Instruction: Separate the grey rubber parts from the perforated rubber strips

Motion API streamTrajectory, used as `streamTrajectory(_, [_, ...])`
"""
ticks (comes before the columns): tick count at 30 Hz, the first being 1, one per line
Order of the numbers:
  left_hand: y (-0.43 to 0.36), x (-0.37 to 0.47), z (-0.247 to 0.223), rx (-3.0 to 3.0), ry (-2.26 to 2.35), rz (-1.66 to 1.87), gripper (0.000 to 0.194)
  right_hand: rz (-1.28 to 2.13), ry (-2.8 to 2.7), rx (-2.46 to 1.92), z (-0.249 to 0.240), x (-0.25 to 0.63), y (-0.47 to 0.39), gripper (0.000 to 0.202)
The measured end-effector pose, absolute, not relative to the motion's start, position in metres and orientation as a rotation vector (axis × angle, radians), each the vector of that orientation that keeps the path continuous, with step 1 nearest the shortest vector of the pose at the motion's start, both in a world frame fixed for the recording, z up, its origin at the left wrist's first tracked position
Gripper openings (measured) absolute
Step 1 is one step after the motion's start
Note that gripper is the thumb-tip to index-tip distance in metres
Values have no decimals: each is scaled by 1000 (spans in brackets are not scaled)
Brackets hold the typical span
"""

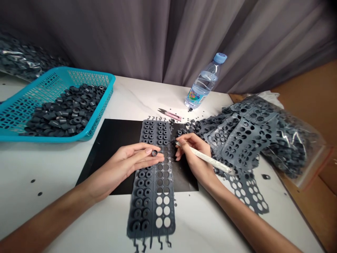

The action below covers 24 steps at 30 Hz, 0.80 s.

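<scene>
My left hand (131, 158) reaches over a long dark-grey moulded rubber sheet (153, 211), pinching a small rubber ring (154, 153) between thumb and fingers. Thick round rings still sit in the sheet's left columns and at its far end. Round holes fill the near part of its right columns. In my right hand (196, 154), just right of the sheet, is a slim white pen-like stick (210, 160), gripped like a pencil with its tip toward the sheet. Under the sheet lies a black mat (121, 131).
A blue basket (92, 131) of loose rings stands at left, before a bag of more (31, 59). Pink-handled thread snips (170, 114) and a water bottle (202, 84) are behind. Punched-out sheets (239, 135) pile at right beside a clear bag (292, 154).
</scene>
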<state>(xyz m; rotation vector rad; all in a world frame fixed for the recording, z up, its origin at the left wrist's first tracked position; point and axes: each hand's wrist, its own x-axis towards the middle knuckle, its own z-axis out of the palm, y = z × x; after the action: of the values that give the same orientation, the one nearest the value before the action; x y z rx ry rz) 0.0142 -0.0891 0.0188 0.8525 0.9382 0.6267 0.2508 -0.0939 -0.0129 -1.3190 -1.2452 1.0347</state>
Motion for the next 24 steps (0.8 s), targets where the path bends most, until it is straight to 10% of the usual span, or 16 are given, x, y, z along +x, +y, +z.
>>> streamTrajectory(19, [-90, 10, 32, 938, 936, 668, 36, 1111, -1298, -1277, -16, 251, -93, 21])
streamTrajectory(24, [-59, -52, 63, 1673, 1641, 1273, 38, 1065, -1339, -1322, -16, 251, -96, 18])
